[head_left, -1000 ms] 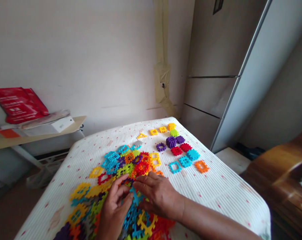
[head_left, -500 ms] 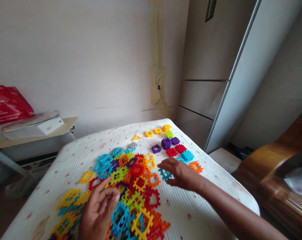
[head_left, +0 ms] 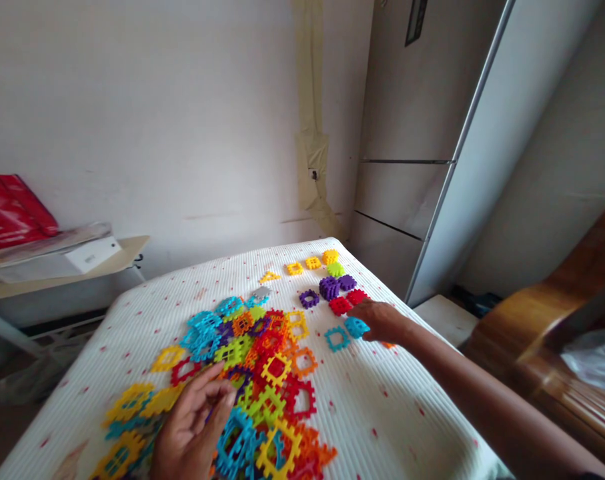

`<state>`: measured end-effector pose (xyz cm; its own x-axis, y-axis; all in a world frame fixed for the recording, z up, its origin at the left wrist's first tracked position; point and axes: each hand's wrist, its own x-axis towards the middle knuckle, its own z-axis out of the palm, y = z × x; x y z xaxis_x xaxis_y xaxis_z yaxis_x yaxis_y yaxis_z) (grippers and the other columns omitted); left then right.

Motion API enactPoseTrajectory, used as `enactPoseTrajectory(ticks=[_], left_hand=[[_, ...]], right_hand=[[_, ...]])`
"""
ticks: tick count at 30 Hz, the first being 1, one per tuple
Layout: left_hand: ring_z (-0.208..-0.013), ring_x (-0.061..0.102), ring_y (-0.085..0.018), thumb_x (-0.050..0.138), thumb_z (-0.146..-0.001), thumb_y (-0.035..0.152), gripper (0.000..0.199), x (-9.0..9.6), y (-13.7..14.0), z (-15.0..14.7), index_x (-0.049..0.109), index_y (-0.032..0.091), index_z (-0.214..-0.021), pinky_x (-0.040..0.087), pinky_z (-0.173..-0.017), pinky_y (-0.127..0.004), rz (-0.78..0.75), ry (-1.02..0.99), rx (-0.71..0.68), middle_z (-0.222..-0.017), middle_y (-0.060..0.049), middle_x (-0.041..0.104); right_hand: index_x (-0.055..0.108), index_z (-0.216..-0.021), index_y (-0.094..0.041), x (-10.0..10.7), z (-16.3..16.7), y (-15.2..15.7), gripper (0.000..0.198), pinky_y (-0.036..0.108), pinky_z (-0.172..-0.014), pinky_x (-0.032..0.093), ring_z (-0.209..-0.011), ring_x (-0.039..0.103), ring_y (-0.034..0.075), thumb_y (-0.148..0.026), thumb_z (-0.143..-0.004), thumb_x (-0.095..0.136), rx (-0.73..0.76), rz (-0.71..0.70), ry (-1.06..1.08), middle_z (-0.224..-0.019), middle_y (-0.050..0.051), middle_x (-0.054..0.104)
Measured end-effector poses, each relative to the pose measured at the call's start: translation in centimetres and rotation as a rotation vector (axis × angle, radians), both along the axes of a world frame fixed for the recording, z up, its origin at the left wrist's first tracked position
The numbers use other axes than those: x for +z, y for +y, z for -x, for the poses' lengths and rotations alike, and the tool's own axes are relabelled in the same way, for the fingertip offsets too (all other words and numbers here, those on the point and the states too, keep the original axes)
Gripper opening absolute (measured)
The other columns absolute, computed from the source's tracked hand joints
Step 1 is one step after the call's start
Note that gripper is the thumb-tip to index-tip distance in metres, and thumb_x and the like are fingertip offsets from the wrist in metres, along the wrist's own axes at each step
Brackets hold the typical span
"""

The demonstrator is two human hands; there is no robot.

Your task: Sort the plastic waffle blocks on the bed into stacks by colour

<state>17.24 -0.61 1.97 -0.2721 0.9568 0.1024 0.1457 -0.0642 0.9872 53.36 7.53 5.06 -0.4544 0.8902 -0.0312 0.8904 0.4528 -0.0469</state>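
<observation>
My left hand [head_left: 195, 423] is over the near left part of a heap of toothed plastic building pieces [head_left: 269, 343]. Its fingers are loosely curled, apart from the thumb, and nothing shows in them. My right hand [head_left: 379, 320] reaches across the right side of the table, palm down, with thumb and fingers apart around a light blue piece [head_left: 356, 327]; whether it touches the piece I cannot tell. A blue square frame piece [head_left: 337, 339] lies flat just left of it. Red pieces [head_left: 340, 306] are by the fingertips, and an orange piece [head_left: 389, 345] is mostly hidden under the hand.
Purple pieces [head_left: 329, 288], a green piece [head_left: 335, 269] and yellow pieces [head_left: 313, 263] sit toward the far corner of the cloth-covered table [head_left: 397, 413]. A refrigerator [head_left: 392, 193] stands beyond the right edge. At left, a side table [head_left: 127, 257] holds a red bag [head_left: 17, 210].
My right hand has moved right and forward, from above the blue frame piece to the blue and red pieces, uncovering the frame. My left hand has barely moved. The view has shifted slightly.
</observation>
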Motion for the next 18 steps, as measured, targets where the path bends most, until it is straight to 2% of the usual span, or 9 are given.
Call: enactPoseTrajectory(ticks=[8, 18], left_hand=[[-0.077, 0.063, -0.019, 0.071, -0.061, 0.047, 0.053, -0.3, 0.2, 0.2, 0.059, 0.024, -0.108, 0.052, -0.071, -0.027, -0.012, 0.027, -0.007, -0.08, -0.001, 0.067], [-0.072, 0.063, -0.019, 0.071, -0.06, 0.045, 0.05, 0.3, 0.1, -0.1, 0.062, 0.023, -0.104, 0.051, -0.067, -0.028, -0.015, 0.029, 0.006, -0.078, -0.002, 0.068]], right_hand=[[0.059, -0.116, -0.025, 0.2, 0.4, 0.1, 0.05, 0.028, -0.079, 0.045, -0.1, 0.057, 0.022, -0.018, -0.067, 0.065, -0.009, 0.017, -0.002, -0.11, 0.004, 0.065], [0.06, -0.116, -0.024, -0.8, 0.4, 0.4, 0.048, 0.029, -0.081, 0.046, -0.101, 0.059, 0.022, -0.019, -0.068, 0.061, 0.02, 0.002, 0.032, -0.112, 0.006, 0.065]])
